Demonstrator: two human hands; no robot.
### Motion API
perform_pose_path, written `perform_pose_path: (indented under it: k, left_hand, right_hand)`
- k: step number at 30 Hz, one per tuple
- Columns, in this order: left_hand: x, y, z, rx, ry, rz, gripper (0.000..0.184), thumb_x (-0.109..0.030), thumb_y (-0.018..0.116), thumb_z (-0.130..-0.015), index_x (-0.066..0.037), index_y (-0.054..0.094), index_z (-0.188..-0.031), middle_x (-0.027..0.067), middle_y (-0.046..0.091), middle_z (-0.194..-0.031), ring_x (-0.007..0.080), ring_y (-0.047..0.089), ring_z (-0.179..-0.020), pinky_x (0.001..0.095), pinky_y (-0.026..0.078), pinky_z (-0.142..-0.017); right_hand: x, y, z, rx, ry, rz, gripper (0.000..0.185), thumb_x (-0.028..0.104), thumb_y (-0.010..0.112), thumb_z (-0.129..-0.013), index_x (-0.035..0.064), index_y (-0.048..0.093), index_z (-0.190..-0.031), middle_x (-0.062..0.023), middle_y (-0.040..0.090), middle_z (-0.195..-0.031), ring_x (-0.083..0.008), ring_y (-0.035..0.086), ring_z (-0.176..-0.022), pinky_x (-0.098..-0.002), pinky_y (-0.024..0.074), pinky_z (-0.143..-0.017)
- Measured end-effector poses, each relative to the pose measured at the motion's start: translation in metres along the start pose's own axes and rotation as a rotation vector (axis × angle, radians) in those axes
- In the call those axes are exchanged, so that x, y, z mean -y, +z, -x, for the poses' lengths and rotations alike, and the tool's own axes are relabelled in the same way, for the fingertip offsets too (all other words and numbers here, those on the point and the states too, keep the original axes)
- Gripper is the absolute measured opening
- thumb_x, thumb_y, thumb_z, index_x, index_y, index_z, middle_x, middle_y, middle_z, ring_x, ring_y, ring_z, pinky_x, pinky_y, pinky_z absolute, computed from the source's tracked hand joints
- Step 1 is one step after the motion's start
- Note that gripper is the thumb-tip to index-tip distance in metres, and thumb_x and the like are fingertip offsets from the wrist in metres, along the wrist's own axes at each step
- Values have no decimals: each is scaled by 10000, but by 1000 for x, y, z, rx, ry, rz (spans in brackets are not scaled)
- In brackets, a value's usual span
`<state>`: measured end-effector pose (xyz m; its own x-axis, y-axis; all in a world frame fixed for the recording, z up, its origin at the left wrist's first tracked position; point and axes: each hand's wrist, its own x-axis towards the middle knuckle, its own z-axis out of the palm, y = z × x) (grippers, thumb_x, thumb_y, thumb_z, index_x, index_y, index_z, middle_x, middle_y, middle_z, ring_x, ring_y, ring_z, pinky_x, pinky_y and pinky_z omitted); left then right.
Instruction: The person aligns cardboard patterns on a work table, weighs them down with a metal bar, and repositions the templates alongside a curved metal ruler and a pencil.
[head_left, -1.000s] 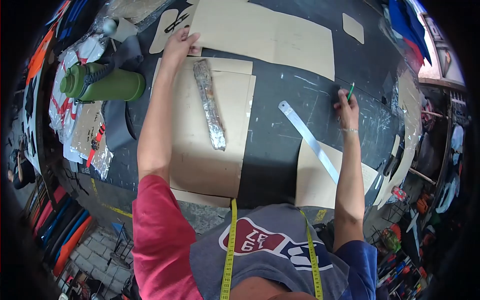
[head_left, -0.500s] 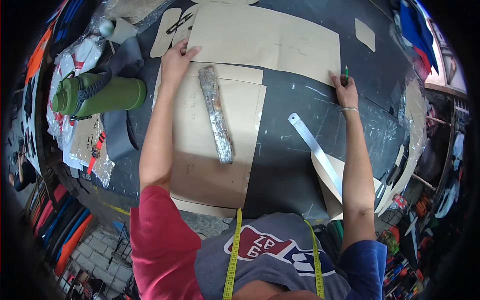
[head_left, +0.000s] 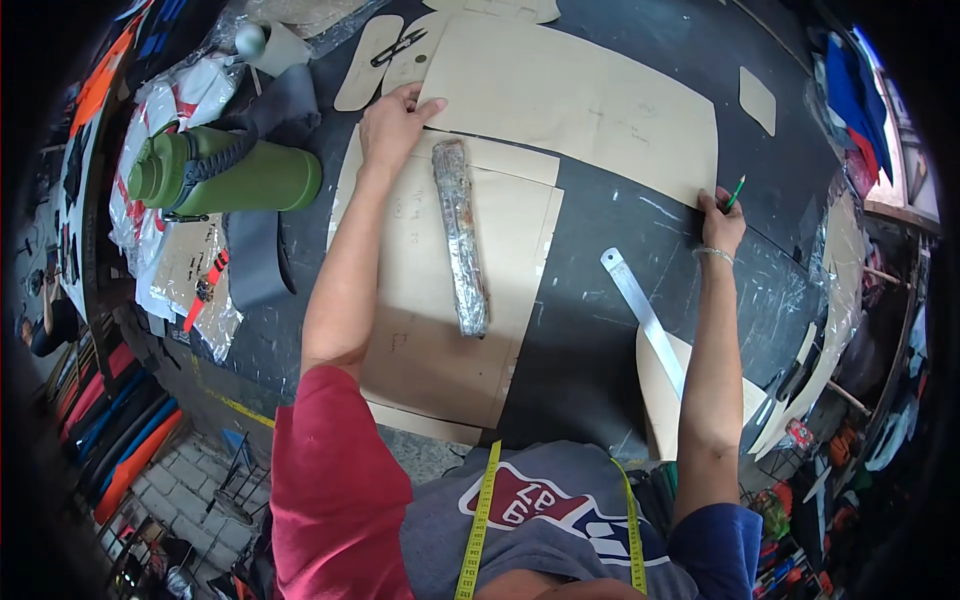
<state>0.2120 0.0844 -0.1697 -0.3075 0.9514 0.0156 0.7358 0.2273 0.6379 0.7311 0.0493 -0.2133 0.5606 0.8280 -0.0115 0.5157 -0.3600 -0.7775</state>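
A large beige card pattern piece [head_left: 570, 95] lies across the upper middle of the dark worktop, with faint handwriting on it. My left hand [head_left: 395, 130] grips its lower left corner between thumb and fingers. At the lower right corner is my right hand [head_left: 722, 222], closed around a green pencil [head_left: 737, 190] with its fingertips at the card's edge. Below, a long bar wrapped in clear tape [head_left: 461, 240] rests on another marked card sheet [head_left: 420, 320]. A metal ruler [head_left: 640, 315] lies left of my right forearm, partly over a curled card piece [head_left: 655, 390].
On the left lie a green bottle [head_left: 255, 175], plastic wrapping [head_left: 195, 90] and a red-strapped watch [head_left: 205, 290]. Black thread snips [head_left: 398, 47] sit on small card pieces at the top. A small card piece [head_left: 757, 102] is at upper right. Another person [head_left: 52, 320] shows at far left.
The whole view has shifted, so the table and its things appear further right and slightly lower. The pencil in my right hand now tilts more to the right. Both hands remain at the card's corners.
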Motion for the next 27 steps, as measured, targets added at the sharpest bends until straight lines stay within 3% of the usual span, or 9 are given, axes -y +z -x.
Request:
perform_pose_path:
  k: [3, 5, 12, 15, 20, 27]
  left_hand:
    - [1, -4, -4, 86, -38, 40, 638, -510, 854, -792, -113, 740, -1279, 71, 761, -926, 208, 718, -844, 350, 547, -814]
    - [2, -3, -3, 61, -35, 60, 625, -495, 862, -787, -117, 744, -1271, 64, 763, -926, 203, 719, -843, 346, 548, -814]
    - [3, 0, -5, 53, -63, 46, 599, -485, 867, -783, -126, 757, -1250, 59, 770, -943, 194, 726, -862, 334, 549, -832]
    - [-1, -5, -5, 79, -77, 55, 579, -429, 867, -781, -81, 756, -1230, 120, 790, -995, 263, 755, -919, 359, 563, -866]
    - [10, -3, -9, 61, -74, 130, 549, -398, 868, -785, -76, 762, -1217, 87, 794, -966, 209, 751, -898, 326, 552, -866]
    - [8, -3, -6, 42, -60, 144, 470, -332, 864, -797, -96, 773, -1194, 55, 792, -919, 178, 744, -856, 312, 547, -824]
  right_hand:
    - [14, 0, 10, -10, -53, 217, 457, 325, 824, -836, 1, 723, -1142, -96, 755, -936, -208, 716, -848, -354, 555, -838]
    - [39, 0, 26, -22, -56, 379, 458, 340, 806, -847, 4, 723, -1146, -112, 758, -944, -223, 722, -866, -363, 553, -850]
    - [14, -10, 14, 27, -65, 266, 436, 344, 796, -848, 26, 729, -1139, -99, 738, -913, -234, 702, -839, -369, 544, -839]
    - [16, -13, 12, 60, -72, 248, 441, 350, 802, -840, 30, 730, -1134, -86, 724, -892, -224, 685, -820, -361, 539, -824]
    - [24, -17, 18, 75, -56, 294, 455, 367, 812, -827, 34, 731, -1127, -66, 718, -869, -211, 679, -805, -350, 535, -822]
    - [21, -15, 21, 90, -98, 181, 476, 268, 818, -845, 49, 675, -1242, -46, 695, -847, -158, 661, -780, -321, 537, -790]
